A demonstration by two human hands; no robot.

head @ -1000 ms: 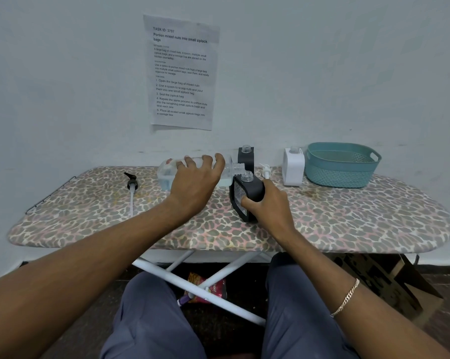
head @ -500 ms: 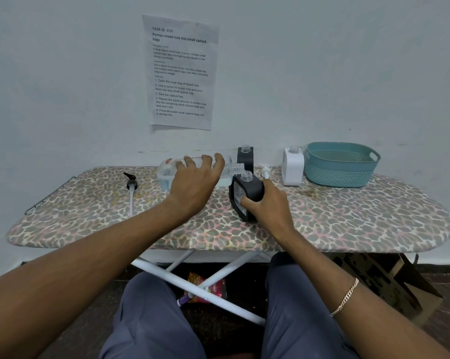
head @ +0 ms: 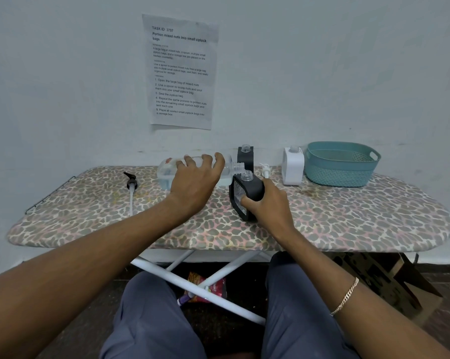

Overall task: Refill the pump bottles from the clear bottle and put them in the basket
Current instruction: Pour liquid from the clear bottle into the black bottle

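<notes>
Clear bottle (head: 167, 172) held on its side, neck at the open mouth of black pump bottle (head: 252, 189), over ironing board (head: 348, 216).
Left hand (head: 192, 187) curled over clear bottle; right hand (head: 267, 206) wrapped round the tilted black pump bottle; flow apparently none, view unclear. Basket (head: 340, 174) far right.

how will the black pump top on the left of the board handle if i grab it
Probably very light: the black pump top is small plastic. Its thin pale tube may flex and swing when lifted. On the fabric-covered ironing board, the spout should stop it rolling far.
</notes>
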